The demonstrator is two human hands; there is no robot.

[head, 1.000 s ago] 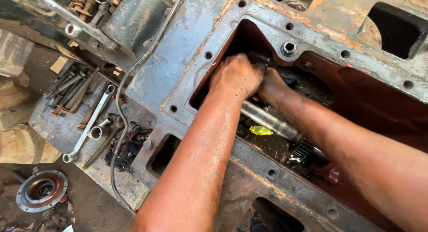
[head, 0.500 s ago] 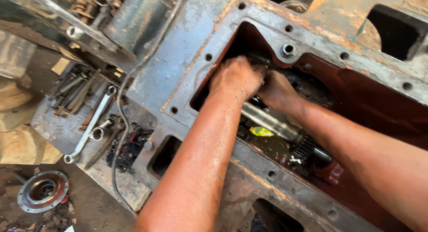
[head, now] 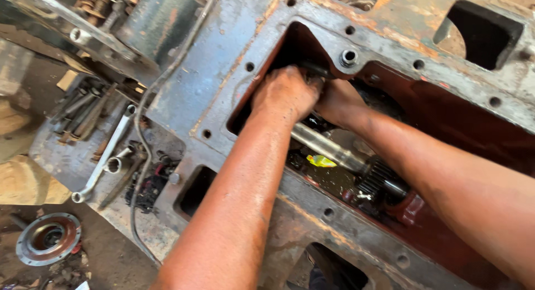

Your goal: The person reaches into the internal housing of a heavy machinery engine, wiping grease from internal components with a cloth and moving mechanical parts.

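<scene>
Little moves between the earlier views and this one: both forearms hold nearly the same line, and the two hands sit a touch deeper and closer together in the upper corner of the opening, which reads to me as steady work on one stubborn spot rather than a change of step.

Largest in view is the rusty cast housing (head: 234,56), its flat rim dotted with bolt holes and one stud (head: 349,57) standing just above the hands. Its big rectangular opening shows a red-painted inside, oily at the bottom. Lying along that cavity is a steel shaft (head: 326,148), running from under the hands down to a dark toothed gear (head: 378,181) at its lower end. A small yellow scrap (head: 320,161) lies in the oil just beside the shaft.

Left hand (head: 287,92) is curled, knuckles up, at the top end of the shaft; its fingers are tucked under and hidden, so I cannot tell whether they clamp anything. Right hand (head: 340,103) presses in touching it from the right, fingers also buried in the dark corner, grip not readable.

Well apart to the left, a long ring spanner (head: 106,156) lies on a greasy plate with a socket (head: 113,166) just beside it and a bundle of rods (head: 83,114) above. A round flanged hub (head: 48,238) rests on the dirt floor lower left.
</scene>
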